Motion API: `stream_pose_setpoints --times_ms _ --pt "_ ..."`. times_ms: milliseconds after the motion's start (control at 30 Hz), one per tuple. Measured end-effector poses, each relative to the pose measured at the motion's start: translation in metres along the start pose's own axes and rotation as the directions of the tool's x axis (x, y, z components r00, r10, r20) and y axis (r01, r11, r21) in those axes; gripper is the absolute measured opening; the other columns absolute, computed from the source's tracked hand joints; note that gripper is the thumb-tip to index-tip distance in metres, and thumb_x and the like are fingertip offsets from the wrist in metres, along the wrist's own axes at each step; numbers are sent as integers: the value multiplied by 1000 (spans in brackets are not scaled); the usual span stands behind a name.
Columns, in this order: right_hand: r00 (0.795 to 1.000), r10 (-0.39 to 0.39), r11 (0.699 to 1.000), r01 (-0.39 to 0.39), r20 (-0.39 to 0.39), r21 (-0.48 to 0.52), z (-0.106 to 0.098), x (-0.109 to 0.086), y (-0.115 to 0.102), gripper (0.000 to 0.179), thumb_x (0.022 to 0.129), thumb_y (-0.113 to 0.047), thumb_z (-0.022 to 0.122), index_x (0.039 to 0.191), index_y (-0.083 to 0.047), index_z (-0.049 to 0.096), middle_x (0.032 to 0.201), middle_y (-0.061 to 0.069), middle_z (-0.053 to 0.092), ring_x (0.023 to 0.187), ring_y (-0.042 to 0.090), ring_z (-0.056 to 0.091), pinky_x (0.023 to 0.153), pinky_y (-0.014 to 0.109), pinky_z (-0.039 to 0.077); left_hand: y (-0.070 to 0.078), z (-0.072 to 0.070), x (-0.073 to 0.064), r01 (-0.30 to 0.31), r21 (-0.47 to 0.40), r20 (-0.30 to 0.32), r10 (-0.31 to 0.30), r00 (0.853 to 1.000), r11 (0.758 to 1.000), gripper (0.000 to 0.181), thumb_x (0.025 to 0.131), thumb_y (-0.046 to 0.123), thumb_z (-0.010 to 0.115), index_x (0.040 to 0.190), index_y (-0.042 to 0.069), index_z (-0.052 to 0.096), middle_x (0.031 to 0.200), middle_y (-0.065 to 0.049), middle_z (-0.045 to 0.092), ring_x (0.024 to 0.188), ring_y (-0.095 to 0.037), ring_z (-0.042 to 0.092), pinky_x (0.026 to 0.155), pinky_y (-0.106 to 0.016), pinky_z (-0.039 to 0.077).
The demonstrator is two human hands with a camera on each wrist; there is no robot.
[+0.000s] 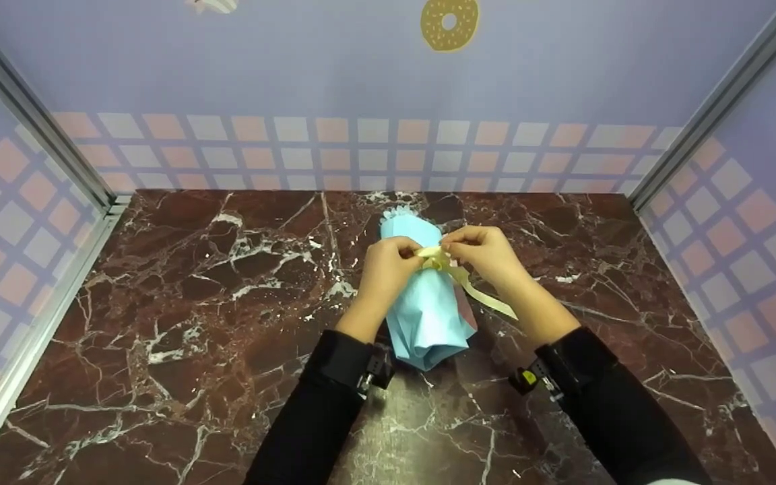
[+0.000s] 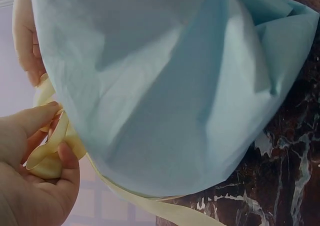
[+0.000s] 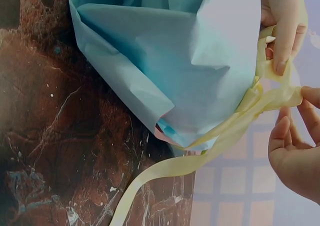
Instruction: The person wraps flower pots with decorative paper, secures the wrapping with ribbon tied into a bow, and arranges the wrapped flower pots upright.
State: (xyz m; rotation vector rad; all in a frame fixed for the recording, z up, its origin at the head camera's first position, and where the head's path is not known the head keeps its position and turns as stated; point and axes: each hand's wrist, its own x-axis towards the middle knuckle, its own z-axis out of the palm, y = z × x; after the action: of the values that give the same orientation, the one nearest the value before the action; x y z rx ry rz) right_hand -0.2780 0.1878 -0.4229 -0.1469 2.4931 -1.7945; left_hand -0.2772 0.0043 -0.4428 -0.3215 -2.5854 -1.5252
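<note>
A light blue paper-wrapped bundle (image 1: pixel 425 313), shaped like a bouquet, lies on the table with its folded, flared paper end toward me and a frilly far edge (image 1: pixel 399 212). Around its middle runs a pale yellow ribbon (image 3: pixel 165 170), looped above the paper, with one long tail trailing off to the right. My left hand (image 1: pixel 386 269) pinches a loop of the ribbon between thumb and fingers, as the left wrist view shows close up. Opposite it, my right hand (image 1: pixel 492 259) pinches another part of the ribbon by thumb and forefinger. A bit of pink (image 1: pixel 465 306) shows along the bundle's right side.
The table (image 1: pixel 226 337) has a dark red-brown marbled top with white veins. A lilac wall (image 1: pixel 294 74) with pink and white squares closes off the back, and similar panels stand at both sides. Black sleeves with wrist cameras cover my forearms.
</note>
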Motion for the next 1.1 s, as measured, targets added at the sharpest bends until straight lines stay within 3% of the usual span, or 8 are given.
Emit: stream_pose_setpoints --times_ms 133,300,433,567,733,967,1100 --pt "1000 10 1000 -11 24 17 -1 0 -1 19 92 -8 63 103 4 72 86 9 70 68 18 63 57 27 52 0 -1 0 5 -12 -10 -5 1000 1000 5 82 4 76 87 3 76 78 -6 69 72 -17 61 66 -26 51" --pt "997 -38 997 42 72 -58 -3 0 -2 23 89 -5 66 110 4 71 95 11 71 78 21 65 64 26 53 1 -5 1 34 -31 2 -34 999 999 10 82 7 78 92 4 77 80 -5 69 74 -17 62 66 -25 51" --pt "998 -64 993 66 23 -98 -5 1 -2 17 88 -6 70 103 2 75 92 12 72 70 15 64 61 27 54 1 -12 0 57 -73 5 -57 998 996 21 83 13 79 104 8 76 83 -4 70 79 -18 66 68 -26 54" --pt "997 -42 999 41 -64 -24 -9 3 -1 16 87 -7 73 97 5 74 84 10 72 69 17 67 61 25 55 0 -19 -1 76 -181 -4 -78 997 981 28 83 8 78 110 6 73 91 -6 72 86 -19 68 75 -25 55" --pt "989 -31 995 44 -148 88 -14 3 -1 18 89 -6 72 98 9 72 76 8 71 67 19 68 58 24 54 -4 -26 -2 75 -279 -26 -85 996 957 32 84 -10 67 114 0 70 101 -12 72 93 -22 68 81 -26 54" --pt "978 -29 981 67 -205 180 -19 0 -4 22 89 -7 71 101 12 70 77 6 71 71 21 69 70 34 57 -8 -32 -3 124 -299 -51 -146 988 946 23 88 -8 65 108 1 74 103 -10 72 96 -19 67 81 -25 54" --pt "973 -24 971 77 -231 224 -23 -2 -5 24 89 -6 72 102 13 68 77 8 71 70 21 69 72 38 58 -9 -37 -3 124 -282 -45 -143 989 951 21 92 -5 62 110 -1 73 106 -13 71 88 -25 69 72 -24 56"
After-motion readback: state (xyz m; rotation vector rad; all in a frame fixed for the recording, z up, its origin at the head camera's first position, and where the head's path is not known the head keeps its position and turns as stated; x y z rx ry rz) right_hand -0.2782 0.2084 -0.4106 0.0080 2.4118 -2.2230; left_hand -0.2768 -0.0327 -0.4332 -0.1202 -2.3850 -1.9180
